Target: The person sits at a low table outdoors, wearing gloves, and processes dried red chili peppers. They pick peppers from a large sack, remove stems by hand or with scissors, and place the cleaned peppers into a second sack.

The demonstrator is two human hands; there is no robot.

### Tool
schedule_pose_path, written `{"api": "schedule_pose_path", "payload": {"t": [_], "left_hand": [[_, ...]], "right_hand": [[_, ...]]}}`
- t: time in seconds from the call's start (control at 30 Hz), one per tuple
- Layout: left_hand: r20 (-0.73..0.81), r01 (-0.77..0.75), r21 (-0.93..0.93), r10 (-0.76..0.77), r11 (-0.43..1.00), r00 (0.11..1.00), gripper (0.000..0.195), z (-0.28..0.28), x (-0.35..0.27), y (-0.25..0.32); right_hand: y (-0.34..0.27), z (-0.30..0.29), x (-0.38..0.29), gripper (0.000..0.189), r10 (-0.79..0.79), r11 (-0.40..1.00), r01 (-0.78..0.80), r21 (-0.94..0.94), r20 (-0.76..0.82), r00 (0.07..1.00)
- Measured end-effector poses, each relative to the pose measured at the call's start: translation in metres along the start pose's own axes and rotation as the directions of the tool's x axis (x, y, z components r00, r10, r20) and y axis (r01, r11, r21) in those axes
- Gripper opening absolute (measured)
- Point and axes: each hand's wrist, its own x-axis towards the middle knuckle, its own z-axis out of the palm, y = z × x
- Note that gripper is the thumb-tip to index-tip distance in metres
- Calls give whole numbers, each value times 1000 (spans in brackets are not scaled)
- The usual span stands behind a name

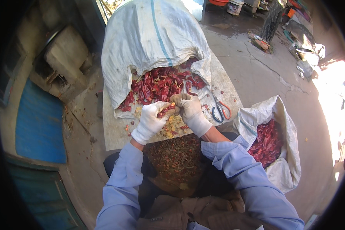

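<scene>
My left hand (152, 119), in a white knit glove, grips a dried red chili pepper (167, 110) above the near part of a pale board (115, 135). Close against it, my right hand (191, 110), in a glove with soiled fingertips, pinches the pepper's end, where a pale yellowish spot shows. The fingers partly hide the pepper. Just beyond both hands, a heap of dried red chili peppers (158, 84) with thin stems spills from a large white woven sack (132, 37). Right of my right hand lie scissors (220, 110) with one dark and one red handle.
Between my knees a container holds stems and red scraps (175, 158). An open white sack (289, 152) of red chili pieces (266, 143) stands at my right. Yellow seeds (172, 126) litter the board. A blue panel (40, 120) is at left, a tree trunk (271, 24) far right.
</scene>
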Motion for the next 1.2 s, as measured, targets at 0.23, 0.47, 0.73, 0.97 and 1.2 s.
{"api": "schedule_pose_path", "payload": {"t": [0.23, 0.47, 0.73, 0.97, 1.2], "left_hand": [[62, 66, 122, -74, 990, 995, 31, -26, -14, -16], [-78, 374, 110, -367, 921, 927, 40, -56, -16, -51], [-107, 394, 266, -379, 880, 919, 46, -59, -20, -53], [-101, 454, 51, -448, 889, 888, 41, -56, -18, -65], [-97, 437, -283, -478, 854, 873, 39, -23, -12, -70]], "right_hand": [[-27, -13, 18, 12, -240, 870, 167, -464, -103, 965], [15, -5, 31, 26, 50, -194, 153, -969, 146, 988], [43, -5, 65, 39, -13, -252, -51, -966, -49, 999], [25, -5, 58, 32, -42, 66, 97, -993, 95, 995], [21, 17, 27, 19, 143, 603, 121, -788, 257, 956]]}}
